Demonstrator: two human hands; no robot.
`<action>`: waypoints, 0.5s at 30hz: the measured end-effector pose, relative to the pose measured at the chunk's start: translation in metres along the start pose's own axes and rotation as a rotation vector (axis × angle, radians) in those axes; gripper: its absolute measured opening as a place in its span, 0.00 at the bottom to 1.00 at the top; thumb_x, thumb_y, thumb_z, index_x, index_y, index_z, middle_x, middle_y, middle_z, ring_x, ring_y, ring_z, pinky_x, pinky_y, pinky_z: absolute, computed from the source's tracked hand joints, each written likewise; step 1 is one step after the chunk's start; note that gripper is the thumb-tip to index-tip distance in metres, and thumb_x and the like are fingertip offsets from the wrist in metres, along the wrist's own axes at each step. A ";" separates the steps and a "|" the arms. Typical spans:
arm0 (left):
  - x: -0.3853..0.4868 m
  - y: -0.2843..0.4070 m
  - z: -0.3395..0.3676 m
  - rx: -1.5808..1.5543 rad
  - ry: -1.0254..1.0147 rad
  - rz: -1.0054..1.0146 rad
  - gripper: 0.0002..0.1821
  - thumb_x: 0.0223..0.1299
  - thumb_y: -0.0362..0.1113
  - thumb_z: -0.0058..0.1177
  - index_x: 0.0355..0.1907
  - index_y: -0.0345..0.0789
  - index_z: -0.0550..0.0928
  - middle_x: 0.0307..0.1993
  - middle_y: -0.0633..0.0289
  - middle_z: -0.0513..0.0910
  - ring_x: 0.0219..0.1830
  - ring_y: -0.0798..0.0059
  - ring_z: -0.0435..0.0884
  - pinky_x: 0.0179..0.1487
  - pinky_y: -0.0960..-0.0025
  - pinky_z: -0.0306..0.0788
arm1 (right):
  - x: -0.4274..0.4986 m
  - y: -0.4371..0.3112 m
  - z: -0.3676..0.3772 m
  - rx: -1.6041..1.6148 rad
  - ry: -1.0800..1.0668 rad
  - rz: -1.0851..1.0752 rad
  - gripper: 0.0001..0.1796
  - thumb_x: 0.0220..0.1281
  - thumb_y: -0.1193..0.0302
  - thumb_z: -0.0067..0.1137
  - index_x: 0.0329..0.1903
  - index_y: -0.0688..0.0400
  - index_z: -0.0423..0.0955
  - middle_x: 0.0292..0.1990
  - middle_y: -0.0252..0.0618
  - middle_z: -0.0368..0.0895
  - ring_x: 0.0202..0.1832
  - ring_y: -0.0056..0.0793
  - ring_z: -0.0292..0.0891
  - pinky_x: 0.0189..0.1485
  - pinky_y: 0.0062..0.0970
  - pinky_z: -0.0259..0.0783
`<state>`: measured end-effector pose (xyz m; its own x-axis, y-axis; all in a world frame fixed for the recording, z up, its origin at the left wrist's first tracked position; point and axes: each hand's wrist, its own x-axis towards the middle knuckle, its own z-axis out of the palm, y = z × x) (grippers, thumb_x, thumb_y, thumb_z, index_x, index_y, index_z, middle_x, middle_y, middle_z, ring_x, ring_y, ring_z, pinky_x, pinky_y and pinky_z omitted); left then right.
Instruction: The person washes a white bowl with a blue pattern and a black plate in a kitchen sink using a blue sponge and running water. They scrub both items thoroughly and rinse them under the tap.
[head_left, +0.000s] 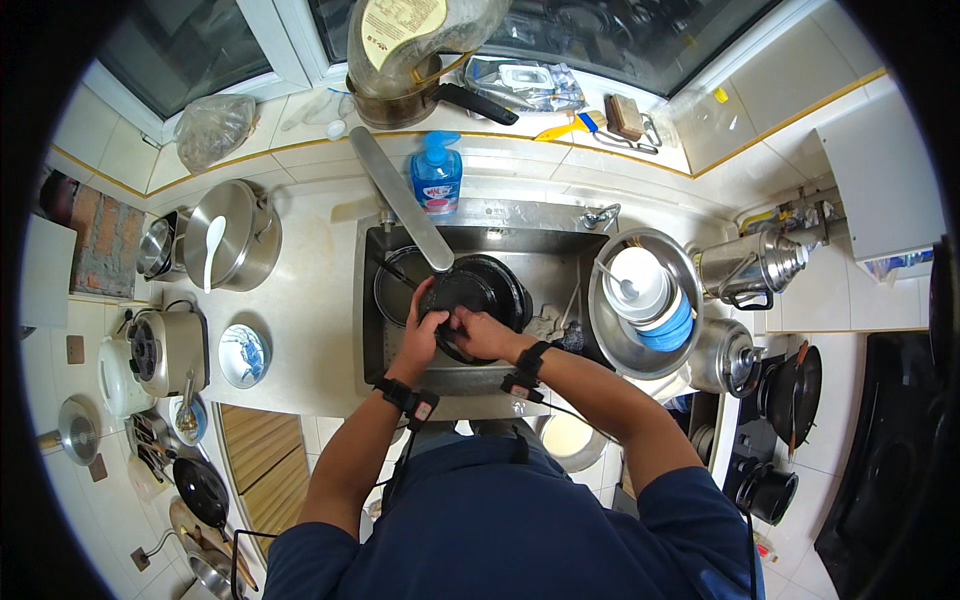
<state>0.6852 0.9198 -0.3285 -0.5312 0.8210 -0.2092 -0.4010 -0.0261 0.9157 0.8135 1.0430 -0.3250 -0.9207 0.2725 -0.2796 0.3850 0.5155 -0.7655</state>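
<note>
Over the stainless-steel sink (480, 380), both my hands are on a black pot (487, 289) beneath the end of the flat metal faucet (401, 199). My left hand (421, 322) grips its near-left side, thumb pointing inward. My right hand (480, 332) has its fingers bent close to the left thumb, at the pot's near side; whether anything small is between them is hidden. To the left in the basin lies a dark round pan (390, 296) with a black handle, partly covered by the pot. A greyish cloth (546, 322) and a dark scrubber (573, 337) lie at the basin's right.
A steel bowl (600, 330) of stacked white and blue bowls overhangs the sink's right edge. A blue pump bottle (436, 180) stands behind the sink. A lidded steel pot (244, 251) and a patterned bowl (244, 355) occupy the left counter. Cables hang from both wrist straps.
</note>
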 end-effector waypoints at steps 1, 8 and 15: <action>-0.003 -0.007 -0.001 0.007 -0.010 0.006 0.38 0.56 0.29 0.51 0.74 0.36 0.65 0.66 0.58 0.72 0.67 0.70 0.70 0.73 0.69 0.59 | 0.005 -0.006 0.005 0.168 0.080 -0.056 0.17 0.58 0.70 0.62 0.48 0.64 0.73 0.41 0.58 0.85 0.46 0.60 0.82 0.49 0.49 0.77; -0.012 -0.003 0.000 -0.087 0.014 0.011 0.40 0.51 0.25 0.49 0.73 0.32 0.63 0.68 0.54 0.69 0.69 0.66 0.68 0.73 0.69 0.59 | 0.017 0.022 -0.012 -0.397 0.297 -0.030 0.17 0.63 0.61 0.58 0.44 0.62 0.77 0.45 0.55 0.82 0.50 0.51 0.80 0.54 0.43 0.76; -0.017 -0.012 -0.008 -0.105 0.019 -0.047 0.42 0.50 0.26 0.49 0.74 0.32 0.62 0.68 0.54 0.68 0.69 0.64 0.68 0.72 0.68 0.60 | 0.005 0.000 0.006 -0.050 -0.174 -0.050 0.20 0.68 0.58 0.48 0.53 0.55 0.80 0.50 0.55 0.84 0.52 0.57 0.80 0.58 0.49 0.75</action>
<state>0.6933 0.9019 -0.3392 -0.5234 0.8119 -0.2586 -0.5017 -0.0484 0.8637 0.8089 1.0393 -0.3297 -0.9344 0.1028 -0.3410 0.3368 0.5659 -0.7525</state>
